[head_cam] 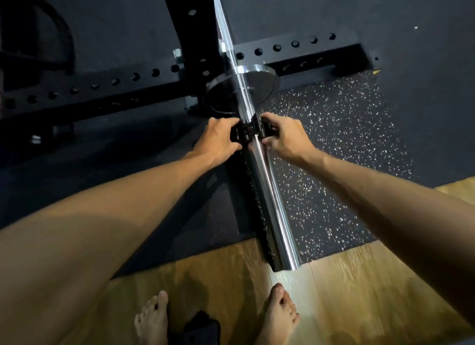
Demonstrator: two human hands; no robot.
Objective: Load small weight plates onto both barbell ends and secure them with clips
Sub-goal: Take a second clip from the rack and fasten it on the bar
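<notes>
we see both hands on a black clip (248, 132) that sits around the chrome barbell sleeve (267, 198), partway along it. the left hand (218, 139) curls its fingers round the clip's left side, and the right hand (285, 136) pinches its right side. farther up the sleeve, apart from the clip, a small weight plate (226, 87) sits against the collar, beside the black rack (102, 87). bare feet (279, 316) stand on the wood floor (359, 280).
</notes>
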